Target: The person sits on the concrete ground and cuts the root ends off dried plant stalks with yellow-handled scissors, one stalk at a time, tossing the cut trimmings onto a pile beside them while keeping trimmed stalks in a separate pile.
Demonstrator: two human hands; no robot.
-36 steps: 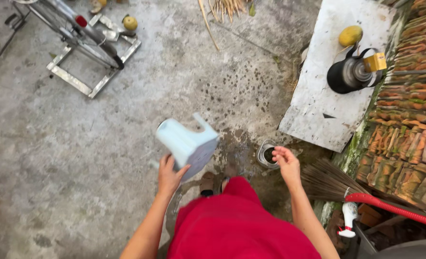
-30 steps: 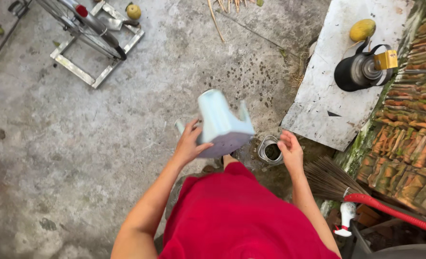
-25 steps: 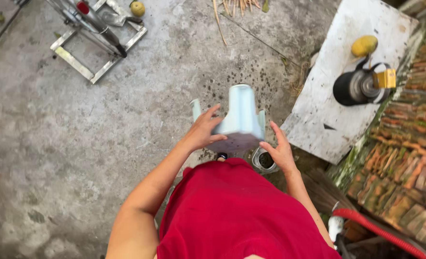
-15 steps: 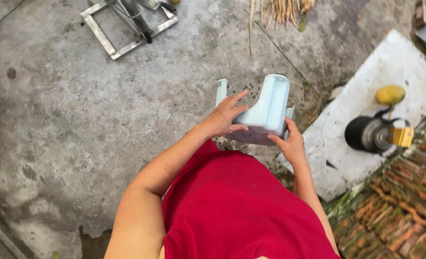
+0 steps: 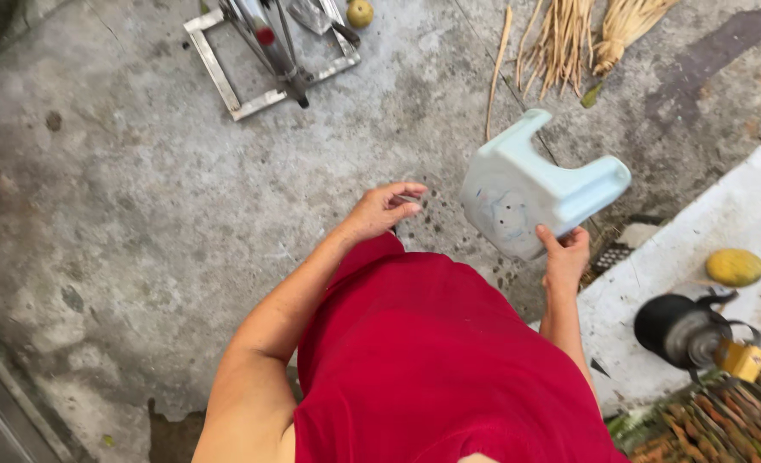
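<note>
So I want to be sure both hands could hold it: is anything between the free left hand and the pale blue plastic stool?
Nothing visible. The left hand hangs open and empty over bare concrete floor, apart from the stool, which the right hand holds by its lower edge. Only floor shows in the gap between them.

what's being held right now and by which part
The right hand holds a pale blue plastic stool by the rim of its seat, legs tilted away. The left hand holds nothing.
</note>
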